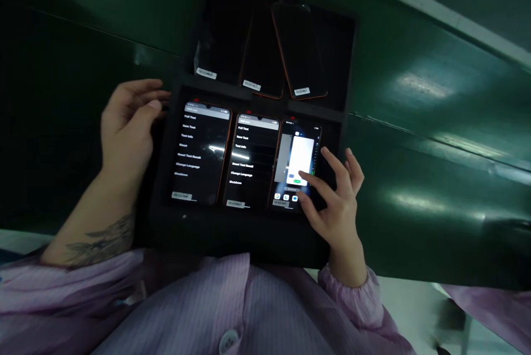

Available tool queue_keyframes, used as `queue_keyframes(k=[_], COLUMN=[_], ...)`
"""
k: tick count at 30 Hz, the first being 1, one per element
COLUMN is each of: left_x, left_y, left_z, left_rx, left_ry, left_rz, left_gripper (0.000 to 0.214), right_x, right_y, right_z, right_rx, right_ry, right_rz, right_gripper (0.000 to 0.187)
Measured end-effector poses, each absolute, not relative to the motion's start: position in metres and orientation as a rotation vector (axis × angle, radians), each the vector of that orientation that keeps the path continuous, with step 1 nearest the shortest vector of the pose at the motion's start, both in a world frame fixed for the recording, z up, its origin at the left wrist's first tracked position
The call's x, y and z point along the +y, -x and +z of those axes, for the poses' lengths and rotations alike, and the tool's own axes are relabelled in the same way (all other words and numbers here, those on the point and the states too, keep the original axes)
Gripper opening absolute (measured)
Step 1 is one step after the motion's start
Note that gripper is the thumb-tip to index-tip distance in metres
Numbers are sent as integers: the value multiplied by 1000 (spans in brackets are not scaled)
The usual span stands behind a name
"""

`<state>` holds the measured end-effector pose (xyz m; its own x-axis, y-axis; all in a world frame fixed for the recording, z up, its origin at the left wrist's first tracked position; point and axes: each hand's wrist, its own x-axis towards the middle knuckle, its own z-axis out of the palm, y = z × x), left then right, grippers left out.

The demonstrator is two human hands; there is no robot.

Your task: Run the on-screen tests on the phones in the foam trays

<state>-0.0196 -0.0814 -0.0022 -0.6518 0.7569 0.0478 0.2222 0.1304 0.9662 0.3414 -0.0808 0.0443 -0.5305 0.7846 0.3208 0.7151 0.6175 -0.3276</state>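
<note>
Three lit smartphones lie in the near row of a black tray [249, 233]. The left phone [199, 156] and the middle phone [251, 161] show text menus with lines such as "Full Test". On the right phone [283, 156], a white app card and several icons glow. My right hand [338, 194] is over that phone, fingers spread, with the index fingertip at its screen and the thumb near its lower edge. Beside the tray's left wall rests my left hand [130, 123], fingers loosely extended and holding nothing I can see.
Three dark-screened phones lie in the tray's far row: one at left [222, 40], one in the middle [263, 62] and a tilted one [301, 51]. Each bears a white barcode label. Beneath is a green table [415, 178]. A lilac sleeve or cloth [493, 311] shows at lower right.
</note>
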Motion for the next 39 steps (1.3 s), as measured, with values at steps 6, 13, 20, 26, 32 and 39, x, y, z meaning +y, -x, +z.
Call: queue_keyframes(k=[6, 13, 20, 26, 32, 39], left_x=[-81, -82, -81, -81, -83, -77], left_y=[18, 21, 18, 20, 25, 19], left_z=[-3, -2, 0, -1, -5, -1], left_rx=[2004, 1981, 2002, 2000, 1980, 2006], left_ry=[-947, -959, -944, -958, -1005, -976], left_rz=[1523, 1468, 1456, 1470, 1467, 1445], left_gripper=[38, 46, 48, 50, 48, 34], right_x=[-81, -81, -80, -78, -79, -81], right_y=[-339, -338, -339, -343, -339, -327], right_z=[46, 44, 43, 43, 46, 51], right_rx=[-2416, -2420, -2282, -2241, -2391, -2577], right_ry=[1132, 1153, 1244, 1215, 1116, 1083], right_rz=[249, 282, 188, 171, 199, 197], right_gripper=[34, 28, 15, 17, 25, 37])
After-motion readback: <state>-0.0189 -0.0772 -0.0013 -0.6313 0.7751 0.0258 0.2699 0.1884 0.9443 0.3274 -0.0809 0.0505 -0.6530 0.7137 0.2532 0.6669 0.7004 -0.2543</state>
